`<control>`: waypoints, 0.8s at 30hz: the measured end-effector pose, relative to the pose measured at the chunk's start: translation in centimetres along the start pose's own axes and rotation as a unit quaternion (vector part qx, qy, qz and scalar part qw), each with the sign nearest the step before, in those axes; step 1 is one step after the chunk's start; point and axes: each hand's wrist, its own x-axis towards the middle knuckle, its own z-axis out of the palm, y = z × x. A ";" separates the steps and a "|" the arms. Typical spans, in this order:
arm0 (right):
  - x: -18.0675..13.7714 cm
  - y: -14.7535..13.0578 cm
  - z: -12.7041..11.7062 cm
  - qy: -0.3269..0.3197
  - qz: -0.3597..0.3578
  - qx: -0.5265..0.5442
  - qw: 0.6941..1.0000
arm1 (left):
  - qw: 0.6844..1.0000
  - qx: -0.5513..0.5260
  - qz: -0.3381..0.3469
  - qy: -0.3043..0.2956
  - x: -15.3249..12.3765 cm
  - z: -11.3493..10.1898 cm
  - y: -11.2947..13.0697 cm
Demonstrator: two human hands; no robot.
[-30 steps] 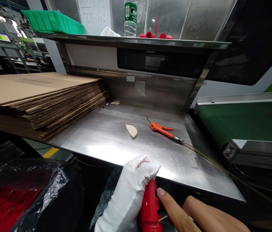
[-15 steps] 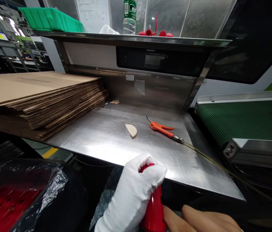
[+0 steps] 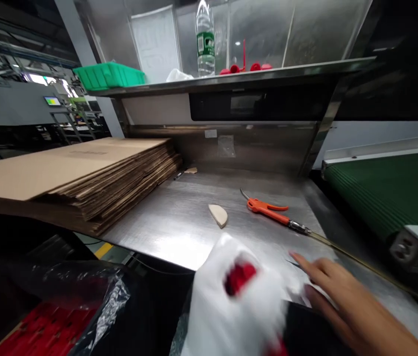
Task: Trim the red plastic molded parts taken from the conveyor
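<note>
Steel table (image 3: 179, 222), near edge: left hand (image 3: 238, 301), white-gloved and blurred, fist wrapped round a red plastic part (image 3: 239, 278), glossy, mostly hidden. Right hand (image 3: 342, 296), bare, fingers spread, holding nothing, just right.

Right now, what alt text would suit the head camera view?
A white-gloved left hand grips a blurred red part at a steel table's edge, a bare right hand beside it. Behind: orange air gun, flat cardboard stack.
</note>
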 end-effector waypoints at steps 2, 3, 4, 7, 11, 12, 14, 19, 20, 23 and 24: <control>2.3 1.5 2.5 0.013 0.029 -0.024 0.999 | 0.999 -0.029 0.021 -0.001 2.4 0.2 -1.9; 3.3 1.9 3.7 0.020 0.038 -0.026 0.999 | 0.999 -0.032 0.033 0.013 3.5 0.4 -2.8; 4.2 2.2 4.6 0.026 0.042 -0.022 0.999 | 0.999 -0.036 0.036 0.011 4.3 0.5 -3.6; 5.6 1.6 5.4 0.050 0.060 0.018 0.997 | 0.998 -0.045 0.041 0.012 5.2 0.5 -5.0; 4.8 -2.3 2.5 0.094 0.098 0.109 0.985 | 0.997 -0.057 0.048 0.011 4.8 0.2 -5.4; 4.4 -3.6 1.6 0.065 0.110 0.175 0.976 | 0.997 -0.061 0.053 0.007 4.9 0.1 -5.5; 3.7 -6.3 0.4 -0.053 0.135 0.385 0.911 | 0.996 -0.071 0.062 -0.003 5.0 0.1 -5.7; 3.1 -9.3 0.4 -0.173 0.140 0.704 0.675 | 0.994 -0.082 0.025 -0.061 4.5 -0.1 -6.0; 3.1 -9.3 0.5 -0.174 0.140 0.711 0.667 | 0.993 -0.093 0.020 -0.076 4.2 -0.1 -6.0; 3.1 -9.2 0.2 -0.190 0.139 0.723 0.650 | 0.985 -0.148 0.014 -0.089 3.7 -0.1 -5.8; 3.0 -9.3 -0.1 -0.191 0.144 0.725 0.646 | 0.983 -0.159 0.010 -0.087 3.6 -0.2 -5.7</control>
